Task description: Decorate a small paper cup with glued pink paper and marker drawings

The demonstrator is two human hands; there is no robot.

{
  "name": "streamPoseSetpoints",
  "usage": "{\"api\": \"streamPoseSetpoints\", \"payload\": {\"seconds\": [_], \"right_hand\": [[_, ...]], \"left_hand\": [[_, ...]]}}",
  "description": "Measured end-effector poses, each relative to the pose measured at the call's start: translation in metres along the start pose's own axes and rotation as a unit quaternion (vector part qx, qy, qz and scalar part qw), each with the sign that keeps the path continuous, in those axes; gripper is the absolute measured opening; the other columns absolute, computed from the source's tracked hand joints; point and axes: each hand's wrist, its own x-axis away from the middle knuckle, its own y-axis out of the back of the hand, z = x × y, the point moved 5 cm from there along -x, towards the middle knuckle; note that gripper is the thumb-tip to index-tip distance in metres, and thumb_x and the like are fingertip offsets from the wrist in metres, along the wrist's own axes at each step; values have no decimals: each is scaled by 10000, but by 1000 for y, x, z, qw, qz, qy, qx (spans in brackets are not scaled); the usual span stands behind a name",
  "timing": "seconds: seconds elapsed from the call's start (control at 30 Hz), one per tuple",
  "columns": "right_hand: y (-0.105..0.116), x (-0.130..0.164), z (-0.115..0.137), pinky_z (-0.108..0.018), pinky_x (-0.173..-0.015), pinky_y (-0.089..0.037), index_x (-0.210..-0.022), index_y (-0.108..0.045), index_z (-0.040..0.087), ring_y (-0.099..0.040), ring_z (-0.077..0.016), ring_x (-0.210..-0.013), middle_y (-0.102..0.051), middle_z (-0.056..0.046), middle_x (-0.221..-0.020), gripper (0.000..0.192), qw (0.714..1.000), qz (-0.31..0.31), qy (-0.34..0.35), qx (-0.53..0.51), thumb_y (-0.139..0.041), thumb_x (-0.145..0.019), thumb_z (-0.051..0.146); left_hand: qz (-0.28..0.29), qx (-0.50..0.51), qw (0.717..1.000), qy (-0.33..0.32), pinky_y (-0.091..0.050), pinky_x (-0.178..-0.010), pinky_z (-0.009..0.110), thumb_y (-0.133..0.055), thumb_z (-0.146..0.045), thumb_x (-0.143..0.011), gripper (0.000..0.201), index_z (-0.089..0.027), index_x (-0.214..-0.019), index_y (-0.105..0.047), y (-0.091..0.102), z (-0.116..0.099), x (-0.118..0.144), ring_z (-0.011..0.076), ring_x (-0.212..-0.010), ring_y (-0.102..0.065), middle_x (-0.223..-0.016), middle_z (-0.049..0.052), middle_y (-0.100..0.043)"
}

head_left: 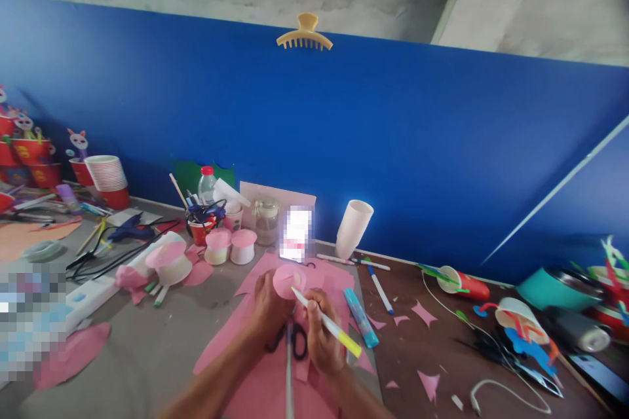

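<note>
My left hand (269,304) is closed around a round pink paper piece (285,280), keeping it raised above the pink sheets (230,347). Whether a cup sits under this piece is hidden by my fingers. A white marker with a yellow end (334,327) is gripped in my right hand (324,340), its tip at the right edge of the pink piece. Between my wrists lie scissors with black handles (299,340), partly covered by my left hand. A light blue glue tube (361,317) lies just right of my right hand.
Behind my hands stand a lit phone (297,232), a glass jar (266,219) and a white paper roll (354,226). White cups with pink tops (243,247) stand to the left. Pink scraps (423,314) and a cable (491,383) lie on the right.
</note>
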Motion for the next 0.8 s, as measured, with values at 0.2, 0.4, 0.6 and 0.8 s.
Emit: {"api": "streamPoseSetpoints", "payload": {"seconds": [0.2,0.4,0.6,0.8], "right_hand": [[1,0,-2,-288,-587,-526,-856,-663,217,-602,-165,-630,-643,-9,-717,365,1000,-17,-4,8,-443,-1045,438],[1,1,-5,-295,-571,-507,-855,-670,217,-576,-168,-610,-631,-9,-700,415,1000,-11,-16,13,-418,-1049,482],[2,0,-7,-293,-538,-495,-839,-653,226,-568,-175,-608,-613,-10,-683,405,999,-17,-30,5,-418,-1048,482],[0,0,2,-296,-567,-532,-872,-650,236,-609,-178,-625,-640,-8,-715,335,1000,0,0,13,-435,-1049,422]], "left_hand": [[17,13,1000,11,-564,-839,481,-565,-364,-825,333,-144,-1056,-660,0,0,1,330,-1003,-650,-1037,153,-718],[14,15,1000,-5,-554,-848,467,-566,-367,-842,318,-156,-1059,-662,0,0,1,343,-1003,-644,-1044,158,-714],[-4,20,1000,3,-567,-811,459,-599,-384,-805,319,-182,-1043,-665,1,1,0,343,-972,-657,-1004,143,-718],[-7,28,999,15,-585,-795,462,-577,-407,-820,324,-163,-1022,-645,4,-1,0,327,-978,-666,-1014,162,-720]]}}
